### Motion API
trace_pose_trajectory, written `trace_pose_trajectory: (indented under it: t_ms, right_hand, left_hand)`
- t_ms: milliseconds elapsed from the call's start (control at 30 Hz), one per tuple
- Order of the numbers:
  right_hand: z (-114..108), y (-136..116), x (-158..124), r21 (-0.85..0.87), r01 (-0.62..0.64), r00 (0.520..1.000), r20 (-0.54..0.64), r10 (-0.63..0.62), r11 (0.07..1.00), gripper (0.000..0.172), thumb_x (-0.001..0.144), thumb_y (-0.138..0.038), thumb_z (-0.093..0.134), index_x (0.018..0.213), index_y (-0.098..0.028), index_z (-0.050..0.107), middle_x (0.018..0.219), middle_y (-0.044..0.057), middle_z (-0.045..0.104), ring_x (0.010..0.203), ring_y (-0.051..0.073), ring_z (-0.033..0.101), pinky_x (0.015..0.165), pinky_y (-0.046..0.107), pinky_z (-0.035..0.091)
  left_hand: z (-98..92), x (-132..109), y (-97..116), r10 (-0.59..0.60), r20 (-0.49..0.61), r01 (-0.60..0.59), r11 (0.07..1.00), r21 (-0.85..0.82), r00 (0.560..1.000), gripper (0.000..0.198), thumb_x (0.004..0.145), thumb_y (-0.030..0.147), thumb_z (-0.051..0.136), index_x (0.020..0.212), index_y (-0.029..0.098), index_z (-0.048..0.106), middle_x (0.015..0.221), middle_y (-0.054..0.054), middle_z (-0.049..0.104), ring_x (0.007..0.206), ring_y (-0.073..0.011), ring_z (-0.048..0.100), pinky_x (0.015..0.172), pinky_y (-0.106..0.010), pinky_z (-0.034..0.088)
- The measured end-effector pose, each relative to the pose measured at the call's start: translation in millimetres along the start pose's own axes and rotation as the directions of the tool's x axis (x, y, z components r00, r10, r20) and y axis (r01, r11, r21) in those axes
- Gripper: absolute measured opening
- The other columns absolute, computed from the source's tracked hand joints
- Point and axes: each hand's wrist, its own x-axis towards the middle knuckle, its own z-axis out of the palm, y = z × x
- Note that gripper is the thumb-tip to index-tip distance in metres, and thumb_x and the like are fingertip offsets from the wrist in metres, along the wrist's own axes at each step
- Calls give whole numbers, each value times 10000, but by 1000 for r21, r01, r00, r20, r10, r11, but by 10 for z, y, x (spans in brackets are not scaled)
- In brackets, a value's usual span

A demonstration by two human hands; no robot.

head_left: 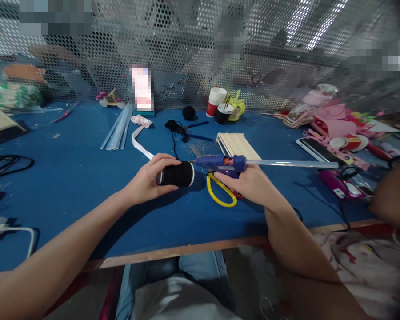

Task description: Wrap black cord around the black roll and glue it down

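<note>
My left hand [150, 178] is wrapped round a black yarn-covered cup [177, 174] lying on its side, its white rim toward the right. My right hand [250, 182] grips a blue glue gun [220, 163] with a small red light on it. A long clear glue stick [293, 164] sticks out of the gun's back end. The nozzle points left, close to the cup's rim; whether it touches cannot be made out. A black strand runs from the cup up to a small yarn bundle [176, 126]. Yellow-handled scissors [222, 191] lie just below the gun.
Wooden sticks [240, 142] lie behind the gun. Clear glue sticks [117, 129], a white ribbon [138, 142] and a propped phone [142, 89] are at the back left. Paper cups [216, 101] stand by the mesh. A person's arm [393, 191] is at the right.
</note>
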Motion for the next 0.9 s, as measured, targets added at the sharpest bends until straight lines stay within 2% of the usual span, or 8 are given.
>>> trace_pose_trajectory:
  t_ms: [133,233,433,600,733,900]
  right_hand:
    - [-7,32,-22,-87,104,995,16,-103,991,228,826,-338,485,865,-183,647,755,31,657,715,179,603,667,292,460]
    - [-21,30,-38,-84,114,993,18,-113,990,229,832,-340,471,862,-190,642,753,29,651,713,173,599,644,277,457]
    - [-40,-44,-51,-102,116,993,27,-114,988,258,818,-351,464,839,-188,663,732,54,651,698,197,599,652,320,461]
    - [-33,-70,-55,-53,7,1000,25,-6,999,225,789,-372,518,828,-194,650,719,32,655,672,187,601,650,310,477]
    - [-40,-66,-61,-58,52,997,62,-49,997,210,783,-357,526,817,-191,650,717,30,661,674,184,605,653,300,477]
    - [-52,-83,-68,-26,33,997,71,-31,999,217,796,-355,517,823,-181,644,764,34,667,727,188,611,688,307,477]
  left_hand:
    - [22,-2,-36,-62,-35,61,997,-42,997,494,695,306,679,1135,191,486,1108,-88,516,1049,-208,502,911,-359,423]
    - [39,-11,-61,-170,-44,165,982,-95,984,515,681,338,686,1134,197,485,1099,-83,533,1003,-210,529,872,-365,440]
    - [43,-9,-73,-416,-4,399,874,-279,909,563,630,401,703,1111,184,505,981,-59,587,808,-182,577,706,-325,484]
    - [28,5,-80,-485,51,460,786,-413,873,539,636,388,699,1098,186,508,902,-34,607,717,-156,586,635,-287,480]
    - [14,19,-60,-528,82,503,735,-454,845,544,638,400,697,1097,178,506,910,-43,612,735,-166,593,638,-290,485]
    - [10,24,-44,-529,83,505,734,-454,844,559,636,410,696,1099,166,501,910,-50,604,752,-173,590,655,-305,489]
